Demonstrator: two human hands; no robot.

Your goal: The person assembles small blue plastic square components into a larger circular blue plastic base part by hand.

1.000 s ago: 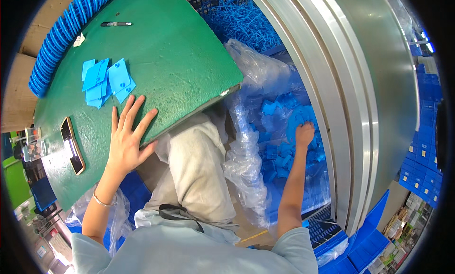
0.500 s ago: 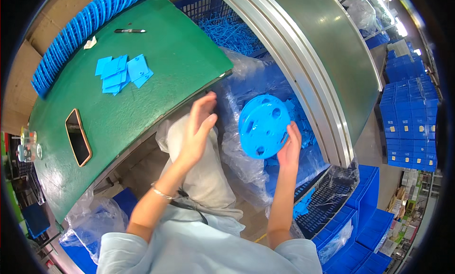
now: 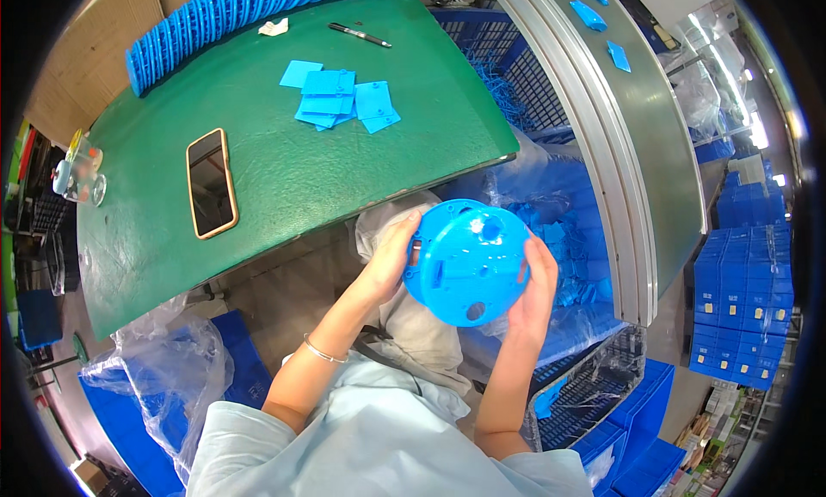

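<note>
Two blue round plastic discs with holes overlap in front of my lap, slightly offset from each other. My right hand (image 3: pixel 535 292) grips the right edge of the front disc (image 3: pixel 477 269). The fingers of my left hand (image 3: pixel 389 260) are closed on the left rim of the rear disc (image 3: pixel 439 215), and the front one covers most of it. Beyond my hands, a blue bin lined with clear plastic (image 3: pixel 594 196) contains a pile of small blue pieces (image 3: pixel 572 260).
On the green table (image 3: pixel 275 170) lie flat blue plates (image 3: pixel 327 101), a phone (image 3: pixel 212 187), a pen (image 3: pixel 360 35) and a long row of nested blue discs (image 3: pixel 258 11). To the right runs a metal-edged conveyor (image 3: pixel 641 127) carrying blue pieces. Blue crates (image 3: pixel 742 299) are stacked beyond it.
My left hand, empty and open before, has come over and taken hold of a disc. The right hand's disc has moved nearer my lap. Blue pieces have appeared on the conveyor; the view has shifted.
</note>
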